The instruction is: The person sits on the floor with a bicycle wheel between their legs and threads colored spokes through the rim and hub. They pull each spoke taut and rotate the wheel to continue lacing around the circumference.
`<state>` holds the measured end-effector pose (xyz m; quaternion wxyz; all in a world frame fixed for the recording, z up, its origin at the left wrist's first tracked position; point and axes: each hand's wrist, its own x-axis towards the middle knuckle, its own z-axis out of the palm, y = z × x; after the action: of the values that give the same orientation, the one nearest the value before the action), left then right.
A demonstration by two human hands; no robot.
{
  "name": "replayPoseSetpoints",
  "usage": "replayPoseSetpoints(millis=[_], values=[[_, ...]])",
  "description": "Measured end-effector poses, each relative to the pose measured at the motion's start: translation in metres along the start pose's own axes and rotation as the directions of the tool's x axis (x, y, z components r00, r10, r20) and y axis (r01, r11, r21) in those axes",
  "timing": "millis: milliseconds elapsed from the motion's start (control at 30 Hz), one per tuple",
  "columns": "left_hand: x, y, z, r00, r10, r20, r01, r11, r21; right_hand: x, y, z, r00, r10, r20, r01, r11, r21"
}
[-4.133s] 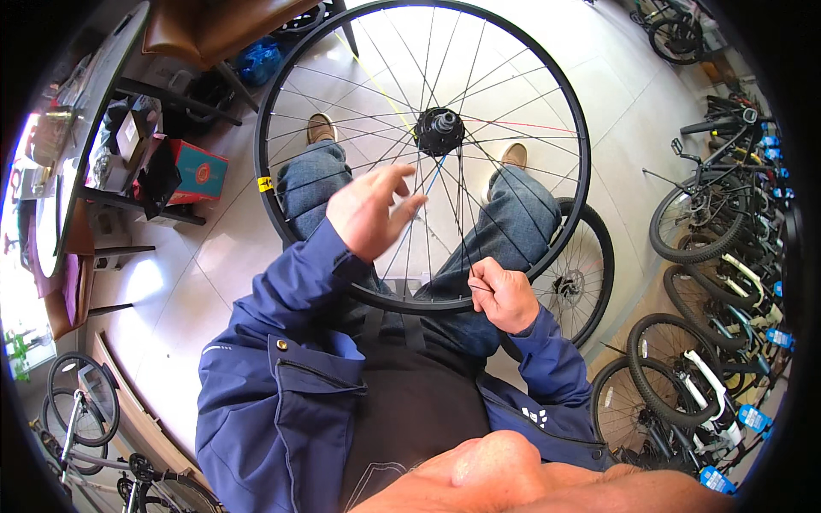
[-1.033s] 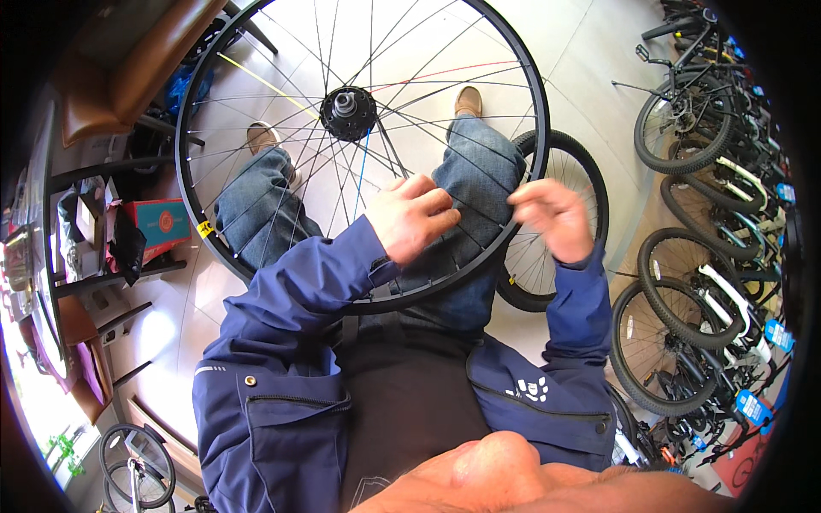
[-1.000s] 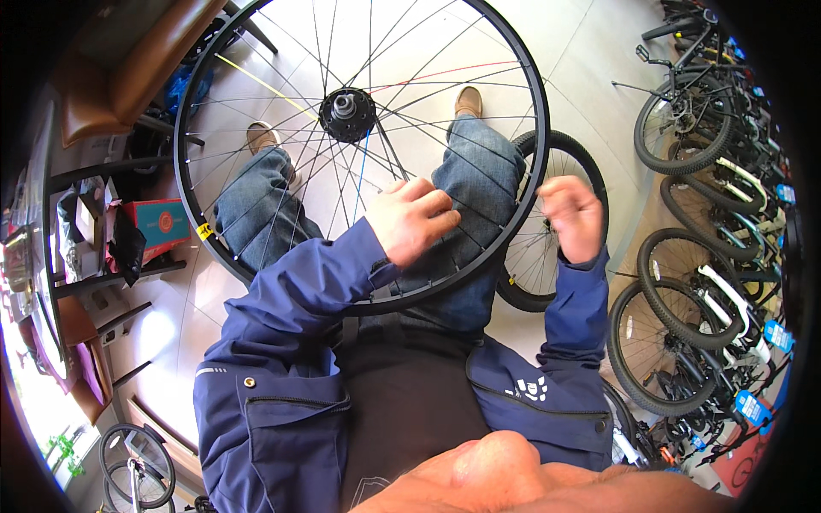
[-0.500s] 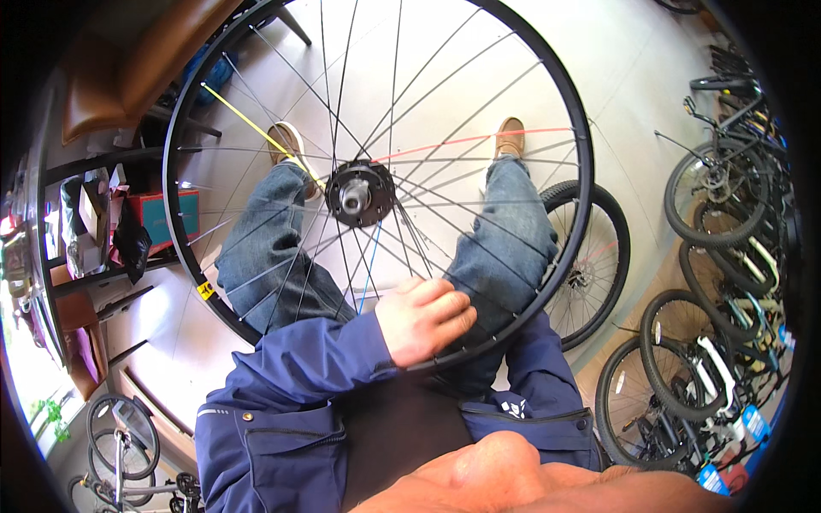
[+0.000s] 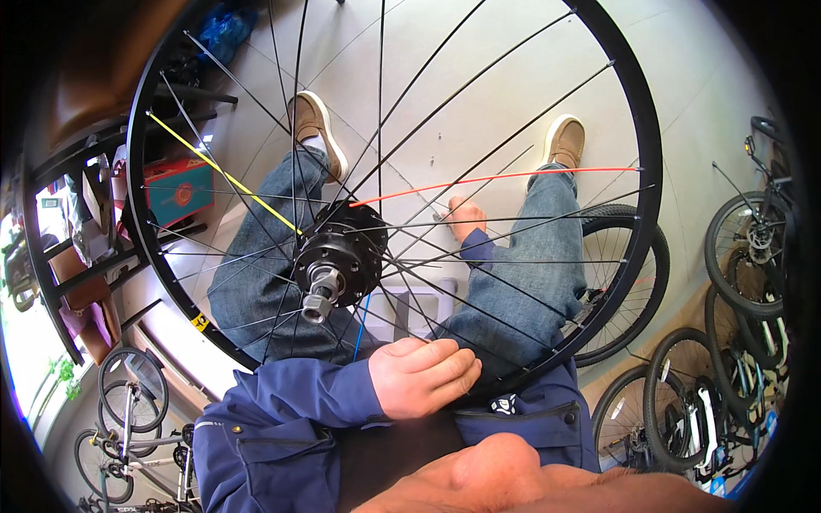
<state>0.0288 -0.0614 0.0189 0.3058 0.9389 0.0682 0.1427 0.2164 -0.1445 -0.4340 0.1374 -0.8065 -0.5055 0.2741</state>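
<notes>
A spoked bicycle wheel [image 5: 647,137] stands tilted before me, with a black rim and a black hub [image 5: 338,256] whose silver axle end points toward me. Most spokes are black; one is yellow [image 5: 227,175], one red [image 5: 496,178] and one blue [image 5: 363,327]. My left hand [image 5: 425,378] is closed at the rim's near edge, its fingertips turned under and partly hidden. Through the spokes my right hand [image 5: 466,218] shows beyond the wheel, above my right knee. Its fingers are pinched on a small silvery thing [image 5: 441,216], too small to name.
Under the wheel, between my legs, is a grey plastic thing [image 5: 410,301]. Another bicycle wheel [image 5: 654,295] lies behind my right leg. Several bicycles [image 5: 676,402] line the right side; another [image 5: 128,427] stands lower left. A shelf holds a red and teal box [image 5: 180,195].
The wheel has tipped and looks larger, its hub shifted left and down. My right hand, hidden before, now shows beyond the spokes. My left hand stays at the near rim.
</notes>
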Motion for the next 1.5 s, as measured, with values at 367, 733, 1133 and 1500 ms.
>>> replayPoseSetpoints(millis=[367, 733, 1133, 1500], values=[[-0.002, 0.003, 0.007, 0.998, 0.065, 0.001, -0.065, 0.998, -0.002, -0.078, 0.007, -0.069, 0.956, 0.164, 0.244, -0.222, 0.947, 0.232], [-0.009, 0.000, 0.024, 0.979, 0.192, -0.072, -0.192, 0.981, 0.011, -0.311, 0.014, -0.273, 0.652, 0.697, -0.299, -0.167, 0.516, 0.840], [-0.010, 0.005, 0.017, 0.941, 0.234, -0.244, -0.270, 0.955, -0.124, -0.271, -0.206, -0.348, 0.956, 0.166, -0.242, 0.087, 0.625, 0.776], [-0.009, 0.000, 0.022, 0.929, 0.257, -0.268, -0.308, 0.936, -0.171, -0.275, -0.203, -0.368, 0.992, 0.077, -0.103, 0.045, 0.550, 0.834]])
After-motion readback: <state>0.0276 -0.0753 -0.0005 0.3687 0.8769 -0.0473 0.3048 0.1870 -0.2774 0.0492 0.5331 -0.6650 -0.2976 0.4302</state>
